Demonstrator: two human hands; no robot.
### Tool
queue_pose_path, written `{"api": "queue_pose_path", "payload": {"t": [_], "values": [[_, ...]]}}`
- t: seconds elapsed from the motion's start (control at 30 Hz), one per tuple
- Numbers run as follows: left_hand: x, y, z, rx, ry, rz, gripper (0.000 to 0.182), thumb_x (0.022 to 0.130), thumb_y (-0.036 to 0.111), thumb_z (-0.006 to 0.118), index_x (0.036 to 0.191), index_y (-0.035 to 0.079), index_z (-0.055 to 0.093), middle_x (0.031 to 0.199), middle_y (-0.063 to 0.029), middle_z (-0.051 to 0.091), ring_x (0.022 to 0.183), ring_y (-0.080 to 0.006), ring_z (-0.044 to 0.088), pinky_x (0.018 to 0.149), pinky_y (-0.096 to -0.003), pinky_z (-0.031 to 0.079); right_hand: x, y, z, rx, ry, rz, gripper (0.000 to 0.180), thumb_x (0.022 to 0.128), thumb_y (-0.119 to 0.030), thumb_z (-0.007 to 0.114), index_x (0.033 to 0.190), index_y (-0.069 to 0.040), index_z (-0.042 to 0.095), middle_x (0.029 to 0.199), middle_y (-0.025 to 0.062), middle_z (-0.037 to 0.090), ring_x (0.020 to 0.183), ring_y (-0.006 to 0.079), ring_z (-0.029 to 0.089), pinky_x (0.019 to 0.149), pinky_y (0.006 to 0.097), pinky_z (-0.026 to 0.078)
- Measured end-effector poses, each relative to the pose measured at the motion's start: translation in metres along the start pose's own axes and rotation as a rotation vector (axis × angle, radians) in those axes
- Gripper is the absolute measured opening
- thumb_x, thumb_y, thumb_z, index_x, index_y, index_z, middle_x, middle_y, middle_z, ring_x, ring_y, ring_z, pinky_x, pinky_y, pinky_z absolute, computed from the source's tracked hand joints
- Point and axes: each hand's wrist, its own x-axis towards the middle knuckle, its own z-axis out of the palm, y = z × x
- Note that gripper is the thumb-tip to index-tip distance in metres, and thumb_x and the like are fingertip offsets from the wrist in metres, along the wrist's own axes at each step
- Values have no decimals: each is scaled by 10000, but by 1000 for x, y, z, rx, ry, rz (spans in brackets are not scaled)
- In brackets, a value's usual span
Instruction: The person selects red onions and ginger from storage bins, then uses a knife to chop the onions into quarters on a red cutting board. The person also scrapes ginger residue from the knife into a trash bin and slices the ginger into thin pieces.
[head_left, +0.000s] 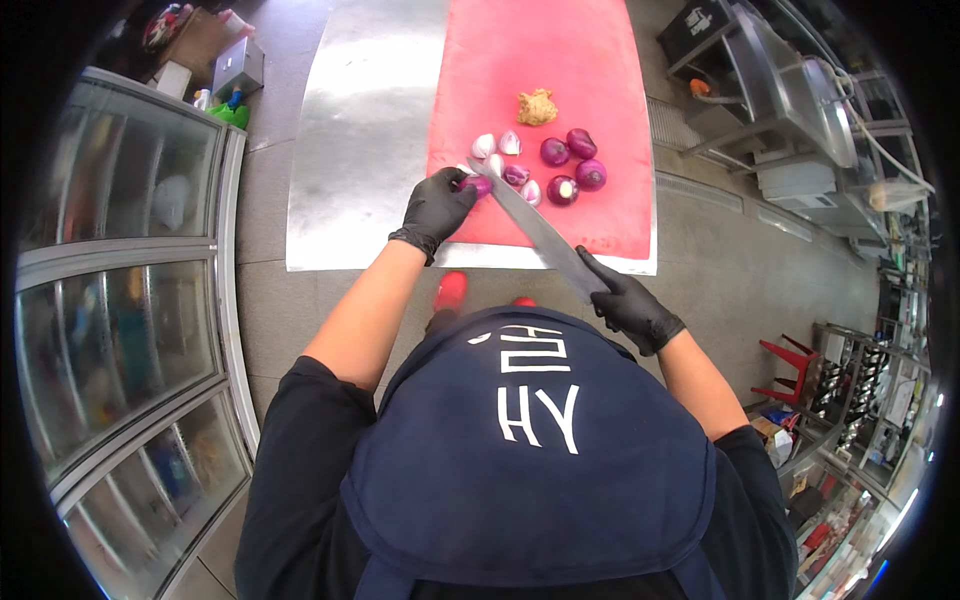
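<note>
On the red cutting board (540, 45), my left hand (441, 204) in a black glove grips a piece of purple onion (477, 185). My right hand (634, 304), also gloved in black, holds a long kitchen knife (541, 234) by its handle end. The blade slants up and left, its tip by the onion pieces. Pale and purple onion pieces (484, 145) lie near the tip. To their right sit several whole purple onions (591, 175), one of them (562, 190) showing a pale cut end. A knob of ginger root (537, 107) lies above them.
The board lies on a metal table (360, 150) whose bare left half shows. Glass-fronted cabinets (127, 315) stand on the left. A metal sink unit (787, 82) is at the upper right, and a red stool (791, 371) stands at the lower right.
</note>
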Motion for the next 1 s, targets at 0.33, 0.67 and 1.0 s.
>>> {"api": "queue_pose_path", "payload": {"t": [0.33, 0.67, 1.0], "values": [[-48, -13, 1, 132, 45, 63, 325, 857, 201, 736, 1111, 1, 710, 868, -168, 723, 824, -316, 718, 764, -402, 564, -52, 7, 15, -860, 240, -287, 765, 967, -154, 584, 1636, -309, 246, 797, 209, 648, 701, 403, 663, 677, 509, 538], [-45, -24, -6, 234, 217, 224, 497, 857, 119, 646, 1332, -15, 585, 1284, -253, 613, 1218, -395, 586, 1052, -465, 467, -62, -1, 16, -1119, 296, -250, 803, 947, -130, 603, 1628, -372, 252, 797, 184, 598, 690, 376, 666, 658, 490, 555], [-15, -12, 11, 511, 33, 329, 1292, 670, 510, 899, 1641, 98, 151, 1643, -332, 151, 1496, -522, 225, 1219, -562, 232, -39, 32, -7, -477, 174, -354, 713, 986, -45, 497, 1617, -316, 305, 1264, 244, 663, 1047, 429, 694, 894, 432, 554]]}}
